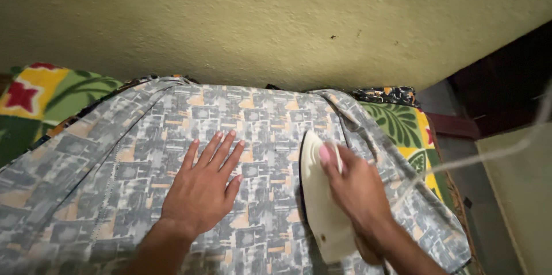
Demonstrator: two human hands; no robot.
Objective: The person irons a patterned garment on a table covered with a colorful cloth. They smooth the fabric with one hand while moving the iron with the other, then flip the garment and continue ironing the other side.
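Iron (322, 200) sits on the patterned cloth (115, 165) under my right hand (359, 188), fingers wrapped on its handle; left hand (201, 186) flat, spread, just beside. Cord (489, 154) could snag; fingertips risk a burn.

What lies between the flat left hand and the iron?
In the head view, only a bare strip of the grey patterned cloth separates the left hand from the cream iron, gripped by the right hand.

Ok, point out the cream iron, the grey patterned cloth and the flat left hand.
cream iron (317, 194), head view, on its side shell.
grey patterned cloth (115, 165), head view, bare stretch.
left hand (201, 188), head view, back of hand.
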